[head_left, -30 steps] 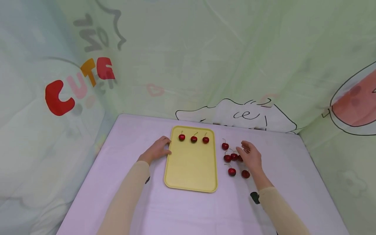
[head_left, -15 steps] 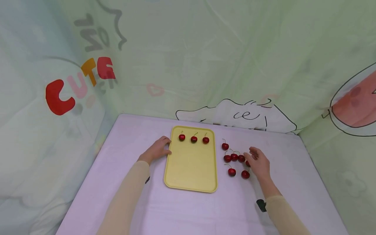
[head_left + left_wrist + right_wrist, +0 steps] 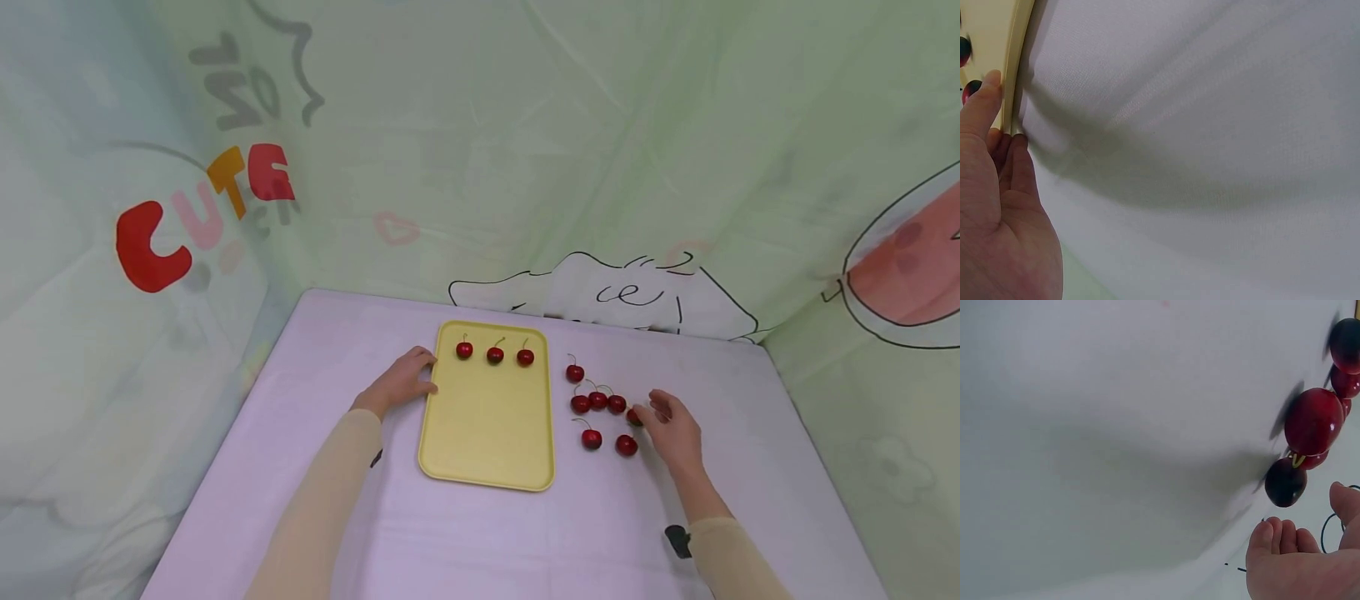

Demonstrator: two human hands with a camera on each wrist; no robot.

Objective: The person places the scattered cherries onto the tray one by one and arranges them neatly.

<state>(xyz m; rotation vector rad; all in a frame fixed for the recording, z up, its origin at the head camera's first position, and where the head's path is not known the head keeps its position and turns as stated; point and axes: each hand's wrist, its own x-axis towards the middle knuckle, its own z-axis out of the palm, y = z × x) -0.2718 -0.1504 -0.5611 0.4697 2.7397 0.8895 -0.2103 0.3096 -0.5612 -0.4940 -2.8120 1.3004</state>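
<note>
– What is in front of you?

– A yellow tray (image 3: 487,433) on a pale lilac worktop (image 3: 465,542), its long sides running from near to far. Three red cherries (image 3: 495,357) sit in a row across its far end, stems pointing away from me.

– And your left hand?

– My left hand (image 3: 397,383) grasps the tray's left rim, thumb over the top, fingers against the outer side.

– The right one?

– My right hand (image 3: 675,433) holds nothing. Its fingers are loosely bent, with a gap between them and the thumb, beside the rightmost loose cherry (image 3: 634,416). The head view has the hand partly covering that fruit; the right wrist view shows it just beyond the fingertips.

– Where are the other loose ones?

– All to the right of the tray: one far cherry (image 3: 575,373), three (image 3: 597,401) close together in the middle, two (image 3: 592,439) nearer me.

– What surrounds you?

– Beige sleeves (image 3: 318,508) on my arms, and a pale green printed cloth (image 3: 465,150) behind the worktop, colourful letters (image 3: 153,250) on its left side.
</note>
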